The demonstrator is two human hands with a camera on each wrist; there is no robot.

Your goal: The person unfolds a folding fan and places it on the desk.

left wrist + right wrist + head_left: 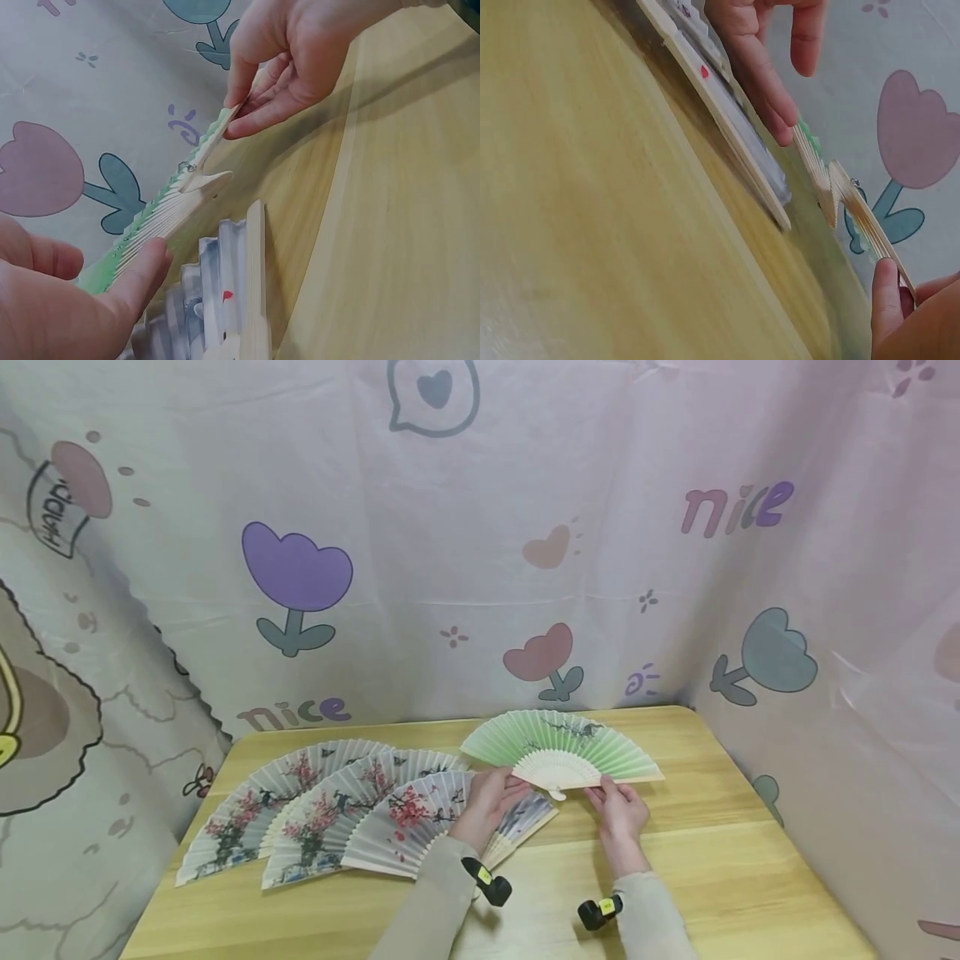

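Note:
A green folding fan [555, 747], spread wide with pale ribs and a dark painted branch, is at the back right of the table. My right hand [621, 814] pinches its right end between thumb and fingers. The left hand [489, 802] is at its left end; in the right wrist view its extended fingers [769, 90] touch the ribs while another digit stands apart. Below the left arm lies a spread grey-white fan with red blossoms [408, 818], partly hidden by that hand and sleeve.
Two more open blossom fans, a middle one [322, 827] and a far-left one [247, 806], overlap on the left side of the wooden table [720, 868]. Printed cloth [420, 527] hangs behind the table and along both sides.

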